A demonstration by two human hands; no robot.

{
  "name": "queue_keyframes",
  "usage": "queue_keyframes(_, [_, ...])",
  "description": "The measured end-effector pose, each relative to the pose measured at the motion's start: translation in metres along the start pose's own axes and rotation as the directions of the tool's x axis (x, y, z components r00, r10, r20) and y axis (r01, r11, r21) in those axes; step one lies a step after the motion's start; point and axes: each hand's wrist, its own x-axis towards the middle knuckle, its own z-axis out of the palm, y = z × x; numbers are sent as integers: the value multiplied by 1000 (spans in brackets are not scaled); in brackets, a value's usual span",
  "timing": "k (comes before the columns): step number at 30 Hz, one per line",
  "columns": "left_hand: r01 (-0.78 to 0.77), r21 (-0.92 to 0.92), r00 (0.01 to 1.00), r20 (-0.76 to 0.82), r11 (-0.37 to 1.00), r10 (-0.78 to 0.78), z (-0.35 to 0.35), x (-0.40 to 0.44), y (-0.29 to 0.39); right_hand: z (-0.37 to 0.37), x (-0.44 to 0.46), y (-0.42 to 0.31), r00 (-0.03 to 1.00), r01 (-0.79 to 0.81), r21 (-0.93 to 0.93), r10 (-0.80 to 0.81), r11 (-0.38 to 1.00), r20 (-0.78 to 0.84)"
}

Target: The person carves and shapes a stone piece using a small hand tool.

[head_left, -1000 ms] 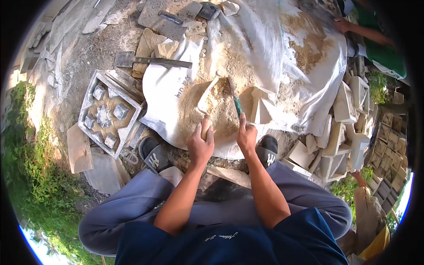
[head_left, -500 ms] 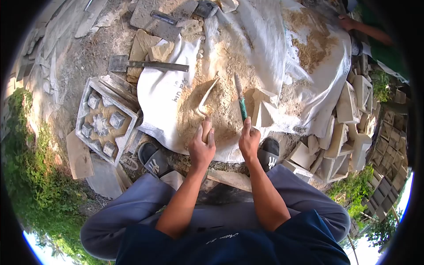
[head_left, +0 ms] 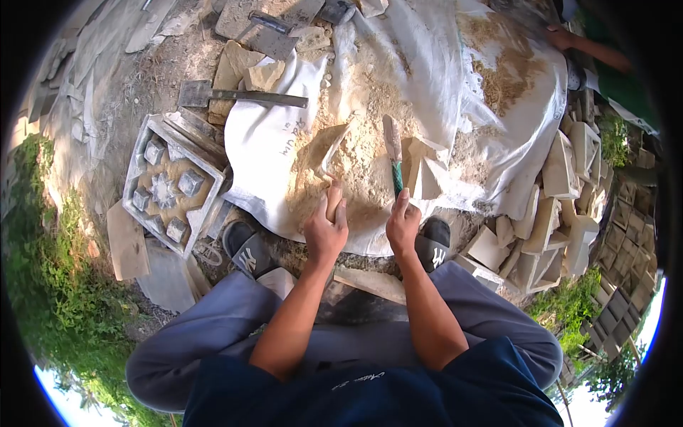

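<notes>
My left hand [head_left: 327,229] is closed round the wooden handle of a trowel [head_left: 332,151], whose blade is seen nearly edge-on over the sandy powder [head_left: 366,153]. In my right hand [head_left: 403,226] is the green handle of a long flat blade [head_left: 393,139], which points away from me. The two tools are apart. Under them, the powder lies on a white sack sheet [head_left: 260,142]. Just right of the blade stands a pale angular block [head_left: 427,171] with a hollow side.
A hammer [head_left: 242,95] lies across stones at the upper left. Left of the sheet is a hexagonal patterned mould [head_left: 171,186]. Pale cast blocks [head_left: 558,167] are piled at the right. Another person's arm [head_left: 590,48] reaches in at the upper right.
The green-handled blade has moved right, away from the trowel, and its flat face now shows more. Both hands keep their hold. The trowel has turned to a thinner edge-on view.
</notes>
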Motion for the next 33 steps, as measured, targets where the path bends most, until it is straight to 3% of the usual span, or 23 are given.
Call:
queue_keyframes(2, [-44,-4,998,-39,999,44,2,0,0,2,3,-1,985,-175,-223,171,959,-36])
queue_keyframes(3, [-4,-21,1000,-9,1000,4,0,0,3,2,5,-3,982,-187,-269,183,945,-41])
queue_keyframes(10, [61,21,996,65,998,-62,-1,0,-3,-1,4,-10,994,-104,-152,108,983,16])
queue_keyframes(12, [57,25,997,52,998,-58,0,-1,-5,-1,2,-11,999,-48,81,47,996,18])
queue_keyframes(14, [41,24,998,38,999,-42,1,0,-5,2,6,1,999,-47,25,46,999,23])
queue_keyframes(16, [12,-39,1000,6,999,-12,0,0,-2,2,11,6,986,-158,-255,165,954,5])
queue_keyframes(17, [5,-41,1000,7,999,-5,0,1,0,0,13,8,977,-206,-280,214,938,1])
queue_keyframes(26, [47,15,998,31,999,-48,-3,0,-1,2,3,0,999,-34,-146,40,989,36])
queue_keyframes(30, [-5,14,1000,22,1000,5,-4,2,3,1,6,-9,984,-160,-240,175,958,40])
queue_keyframes(33, [21,1,999,35,1000,-21,-6,1,5,1,5,-11,991,-116,-155,124,981,46])
